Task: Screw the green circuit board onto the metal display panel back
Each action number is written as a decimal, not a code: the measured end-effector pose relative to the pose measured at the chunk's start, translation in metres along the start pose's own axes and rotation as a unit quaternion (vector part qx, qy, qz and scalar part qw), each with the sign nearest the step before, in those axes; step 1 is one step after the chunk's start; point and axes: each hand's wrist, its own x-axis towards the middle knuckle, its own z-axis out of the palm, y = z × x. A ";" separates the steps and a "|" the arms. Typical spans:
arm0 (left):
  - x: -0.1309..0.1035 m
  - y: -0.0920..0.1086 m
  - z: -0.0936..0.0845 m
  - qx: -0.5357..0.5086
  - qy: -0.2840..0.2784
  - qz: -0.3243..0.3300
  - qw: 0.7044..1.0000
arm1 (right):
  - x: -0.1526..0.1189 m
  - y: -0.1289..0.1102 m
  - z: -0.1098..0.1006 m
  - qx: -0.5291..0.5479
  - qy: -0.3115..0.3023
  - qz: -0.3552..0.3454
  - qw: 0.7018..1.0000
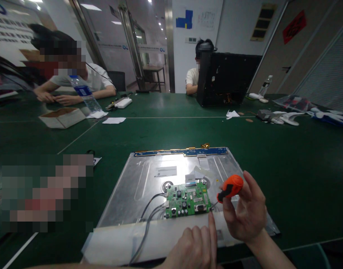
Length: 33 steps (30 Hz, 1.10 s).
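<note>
A screwdriver (pixel 230 188) with an orange and black handle is pinched between the thumb and fingers of my right hand (pixel 248 209). It leans, its tip down at the lower right corner of a green circuit board (pixel 189 200). My left hand (pixel 195 244) has its index finger stretched out to that same corner, beside the tip. Its other fingers are curled, with nothing visible in them. The board lies on a silver metal panel (pixel 123 186), the back of a flat display. Whether a screw is under the tip is too small to tell.
Dark cables (pixel 149 216) run from the board's left side over a whitish film (pixel 112 239) along the panel's near edge. Farther off stand an open box (pixel 62 117), a water bottle (pixel 86 93) and a black monitor casing (pixel 227 78). Two people sit across the green table (pixel 166 130).
</note>
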 end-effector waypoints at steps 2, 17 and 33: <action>0.001 0.000 0.001 -0.001 0.000 -0.002 1.000 | -0.004 0.002 0.000 0.014 -0.002 0.010 1.000; 0.001 -0.002 -0.001 0.006 0.008 0.000 1.000 | 0.023 -0.010 -0.003 -0.159 -0.008 -0.093 0.983; 0.001 -0.001 -0.001 -0.004 0.003 -0.001 1.000 | 0.012 -0.006 0.001 0.018 0.006 -0.016 1.000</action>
